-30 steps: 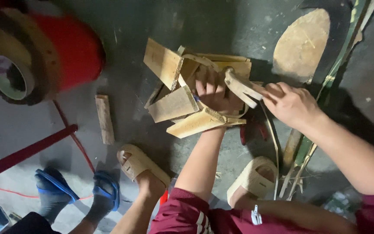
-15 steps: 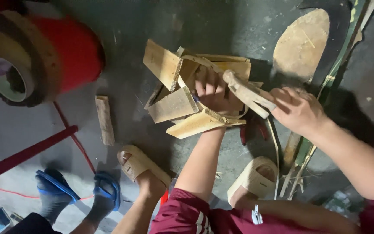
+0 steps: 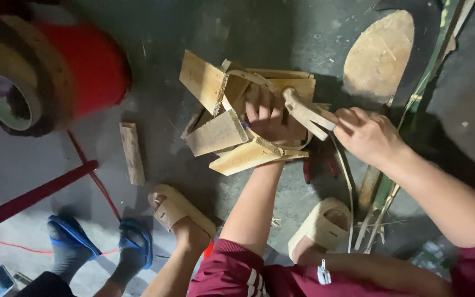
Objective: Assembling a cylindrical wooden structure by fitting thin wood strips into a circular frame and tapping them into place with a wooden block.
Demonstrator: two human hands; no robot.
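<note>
My left hand (image 3: pixel 268 118) grips a bundle of pale split wood slabs (image 3: pixel 215 135), held together by a thin strip looped around them, just above the dark floor. My right hand (image 3: pixel 366 135) comes in from the right and holds one end of a short wood piece (image 3: pixel 303 113). The other end of that piece rests against the bundle, right beside my left fingers. Flat slabs fan out to the left and below my left hand.
One loose wood slat (image 3: pixel 132 153) lies on the floor to the left. A red drum (image 3: pixel 92 66) stands at top left and a round wooden disc (image 3: pixel 377 55) at top right beside green bamboo strips (image 3: pixel 430 71). Another person's blue slippers (image 3: pixel 70 239) are at bottom left. My tan sandals (image 3: pixel 177 209) are below.
My right hand has pushed the short wood piece leftward, further in against the bundle. My left hand keeps its grip in the same place.
</note>
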